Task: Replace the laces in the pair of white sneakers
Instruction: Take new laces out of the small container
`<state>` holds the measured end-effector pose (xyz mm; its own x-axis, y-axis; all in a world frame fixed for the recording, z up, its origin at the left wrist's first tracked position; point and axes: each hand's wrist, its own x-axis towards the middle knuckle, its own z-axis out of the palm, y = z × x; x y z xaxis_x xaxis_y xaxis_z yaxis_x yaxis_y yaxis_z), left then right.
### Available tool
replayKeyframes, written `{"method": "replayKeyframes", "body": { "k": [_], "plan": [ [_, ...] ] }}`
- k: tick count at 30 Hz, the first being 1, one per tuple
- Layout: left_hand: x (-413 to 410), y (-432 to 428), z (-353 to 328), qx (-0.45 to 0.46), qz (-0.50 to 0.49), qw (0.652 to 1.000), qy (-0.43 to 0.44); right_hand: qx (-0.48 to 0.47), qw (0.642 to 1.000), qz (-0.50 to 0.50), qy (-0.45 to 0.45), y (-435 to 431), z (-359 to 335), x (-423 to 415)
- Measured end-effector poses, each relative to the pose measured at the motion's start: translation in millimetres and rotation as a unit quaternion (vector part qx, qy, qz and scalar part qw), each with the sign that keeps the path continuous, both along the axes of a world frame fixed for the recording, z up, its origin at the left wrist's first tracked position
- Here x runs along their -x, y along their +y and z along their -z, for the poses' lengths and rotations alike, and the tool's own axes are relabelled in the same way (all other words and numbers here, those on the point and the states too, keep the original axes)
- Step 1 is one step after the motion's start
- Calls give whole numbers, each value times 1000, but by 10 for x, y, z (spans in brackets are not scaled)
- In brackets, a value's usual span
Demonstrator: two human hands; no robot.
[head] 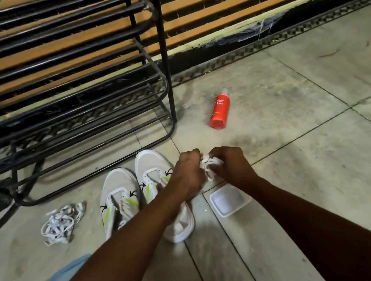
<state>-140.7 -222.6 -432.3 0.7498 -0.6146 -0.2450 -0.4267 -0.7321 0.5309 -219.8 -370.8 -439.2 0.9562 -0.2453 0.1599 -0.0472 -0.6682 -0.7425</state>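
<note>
left grip (188, 171): curled round lace bundle (208, 163) | right grip (230, 166): pinches the same lace bundle | lace bundle: just right of sneakers (121, 198) | loose laces (62, 225): left of sneakers, on floor | white tray (230, 199): right of sneakers | red bottle (219, 108): beyond sneakers, lying down

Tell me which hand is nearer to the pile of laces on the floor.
Left. The left hand is right of the pile of laces, beyond both sneakers; the right hand is even farther right.

Tiled floor (301, 147), sneakers (116, 183), loose laces (60, 225), red bottle (219, 110)
</note>
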Motion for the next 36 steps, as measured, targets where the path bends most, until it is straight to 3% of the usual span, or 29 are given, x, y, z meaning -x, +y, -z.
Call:
{"method": "replayKeyframes", "body": {
  "k": [3, 7, 13, 16, 19, 23, 27, 36],
  "plan": [
    [119, -10, -159, 40, -30, 999, 17, -27, 998, 48, -20, -23, -163, 150],
    [357, -7, -248, 45, -25, 999, 12, -7, 997, 21, 74, -111, -386, 411],
    [783, 50, -195, 50, 17, 998, 33, 140, 966, -49, 211, -36, -377, 647],
    [912, 152, -158, 76, 7, 997, 19, 165, 955, -37, 244, 74, -232, 651],
    [1005, 238, -133, 52, -3, 998, -23, 154, 960, -36, 231, 132, -171, 669],
    [1064, 213, -97, 24, 87, 992, -86, 128, 970, -60, 198, 76, -221, 752],
    [1127, 167, 82, 9, 123, 985, -123, 92, 986, -3, 142, -77, -277, 885],
    [1082, 150, 94, -58, 158, 976, -140, -4, 997, 59, 55, -4, -175, 829]
  ]
}}
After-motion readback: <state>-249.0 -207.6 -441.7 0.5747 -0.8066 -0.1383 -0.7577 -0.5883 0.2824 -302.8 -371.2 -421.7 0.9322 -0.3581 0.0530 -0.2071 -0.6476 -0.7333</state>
